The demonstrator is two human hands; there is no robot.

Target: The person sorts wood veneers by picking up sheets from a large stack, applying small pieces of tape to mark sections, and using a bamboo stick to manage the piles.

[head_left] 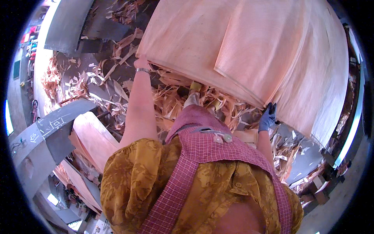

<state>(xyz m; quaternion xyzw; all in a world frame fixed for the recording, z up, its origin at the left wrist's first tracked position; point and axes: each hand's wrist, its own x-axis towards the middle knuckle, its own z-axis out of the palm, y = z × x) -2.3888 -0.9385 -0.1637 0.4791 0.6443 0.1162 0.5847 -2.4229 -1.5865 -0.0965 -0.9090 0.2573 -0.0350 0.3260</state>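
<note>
Wide, thin pinkish wood veneer sheets (187, 35) spread in front of me, overlapping one another. Bare and with a metal-banded watch or bracelet at the wrist, my left hand (142, 63) is closed on the near left corner of a sheet, its fingertips partly hidden. My right hand (267, 118), in a blue and black glove, pinches the near edge farther right, where several sheet edges come together. A smaller veneer piece (253, 58) with a folded or overlapping edge lies on top between the hands.
Torn veneer strips (171, 99) litter the floor around my feet. A grey curved-looking beam with chalk marks (58, 121) stands at the left, with more veneer sheets (93, 136) leaning beside it. Grey panels (70, 27) are at the far left. A metal rail (348, 136) runs along the right.
</note>
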